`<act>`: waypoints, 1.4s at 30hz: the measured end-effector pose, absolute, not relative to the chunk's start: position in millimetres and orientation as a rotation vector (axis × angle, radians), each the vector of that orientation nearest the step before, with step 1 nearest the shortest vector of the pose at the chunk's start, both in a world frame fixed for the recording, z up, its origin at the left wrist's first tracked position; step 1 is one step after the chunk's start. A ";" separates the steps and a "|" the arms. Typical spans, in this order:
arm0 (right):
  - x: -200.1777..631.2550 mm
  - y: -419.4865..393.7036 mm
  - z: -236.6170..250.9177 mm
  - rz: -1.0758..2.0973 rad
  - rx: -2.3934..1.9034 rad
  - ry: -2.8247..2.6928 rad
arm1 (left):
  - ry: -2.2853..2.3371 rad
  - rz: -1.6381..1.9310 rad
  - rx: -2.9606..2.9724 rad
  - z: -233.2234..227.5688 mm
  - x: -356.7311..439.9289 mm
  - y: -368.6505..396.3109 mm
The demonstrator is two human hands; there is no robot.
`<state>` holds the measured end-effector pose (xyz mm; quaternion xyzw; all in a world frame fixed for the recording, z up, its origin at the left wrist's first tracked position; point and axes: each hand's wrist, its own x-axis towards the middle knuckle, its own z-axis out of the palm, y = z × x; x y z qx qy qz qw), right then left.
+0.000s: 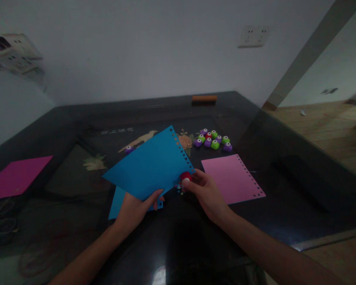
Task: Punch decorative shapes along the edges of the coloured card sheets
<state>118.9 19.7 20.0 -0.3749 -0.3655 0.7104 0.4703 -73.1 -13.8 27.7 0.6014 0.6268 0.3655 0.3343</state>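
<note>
From the head camera, I am partway along a row of punched holes. My left hand holds the blue sheet by its near corner, thumb on top and fingers curled under, so the sheet is lifted and tilted above the worktop. My right hand pinches the small red punch at the sheet's lower right corner, thumb pressing its white top, fingers closed round it. The right edge of the sheet already carries a line of holes running from its far corner down toward the punch, so I judge this to be one of the last holes on that edge. The next move, as I see it, calls for keeping the paper seated squarely in the punch's slot and level with the row, then pressing straight down; a tilt of the sheet could put the hole out of line.

A second blue piece lies flat under my left hand, partly hidden. Tiny coloured scraps lie just beside the punch. Near my right hand lies a pink sheet with holes along its far and right edges. Beyond it sits a cluster of purple, green and red punches, well apart from my hands, and one purple punch peeks out past the blue sheet's far edge. A magenta sheet lies far left. Nothing stands in the way of either hand.
</note>
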 end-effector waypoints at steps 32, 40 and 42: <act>119.0 21.3 21.3 1.748 -0.924 -0.902 | 1.618 0.955 1.620 28.4 -71.1 -14.7; 120.0 20.2 22.2 1.754 -0.921 -0.894 | 1.623 0.958 1.566 30.3 -70.3 -15.6; 120.0 20.1 22.7 1.759 -0.916 -0.892 | 1.624 0.961 1.567 30.9 -70.1 -15.8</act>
